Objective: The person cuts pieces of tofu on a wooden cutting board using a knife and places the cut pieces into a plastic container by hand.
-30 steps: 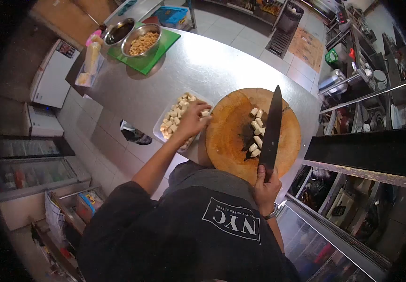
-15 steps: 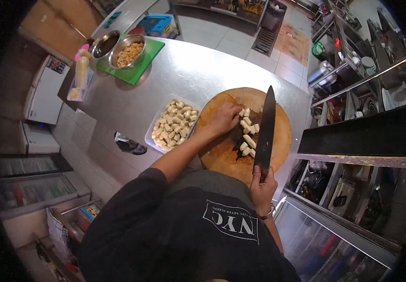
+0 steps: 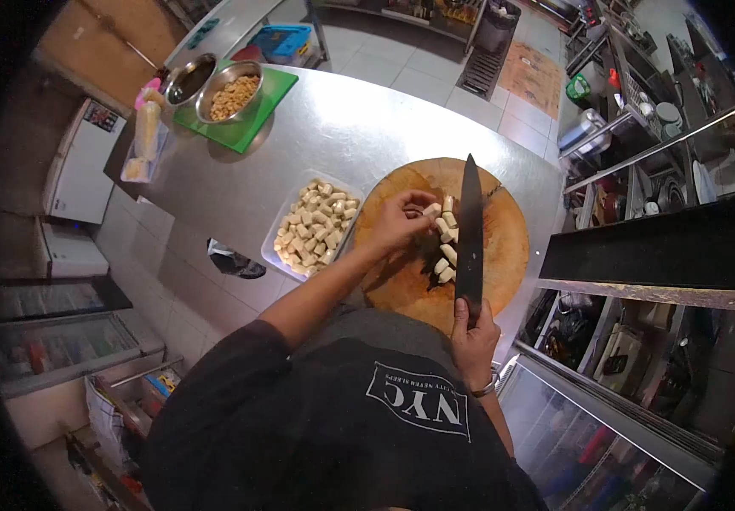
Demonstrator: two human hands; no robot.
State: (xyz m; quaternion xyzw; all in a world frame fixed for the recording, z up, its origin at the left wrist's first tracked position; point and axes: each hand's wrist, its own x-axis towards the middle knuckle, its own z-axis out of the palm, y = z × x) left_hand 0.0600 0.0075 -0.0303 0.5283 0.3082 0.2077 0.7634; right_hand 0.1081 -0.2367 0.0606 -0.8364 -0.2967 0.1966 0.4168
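Note:
My right hand (image 3: 475,341) is wrapped round the handle of a large kitchen knife (image 3: 470,230), whose broad dark blade lies over the round wooden chopping board (image 3: 504,247) and points away from me. Left of the blade, several short pale cylindrical pieces (image 3: 449,254) lie in a rough row on a dark patch of the board. My left hand (image 3: 403,221) is over the board's left side, thumb and fingertips closed on one pale piece (image 3: 432,209) at the row's far end. A clear plastic tub (image 3: 270,247) full of similar pieces stands beside the board.
On the steel table (image 3: 342,111), a green cutting board (image 3: 257,132) carries a metal bowl of brown chunks (image 3: 233,95) and a second metal bowl (image 3: 190,81). A tray (image 3: 153,157) with a bottle sits at the left edge. Shelving (image 3: 640,162) lies to the right.
The knife blade has shifted left, close against the row of pieces. My left hand has lifted its fingers and pinched a piece at the far end.

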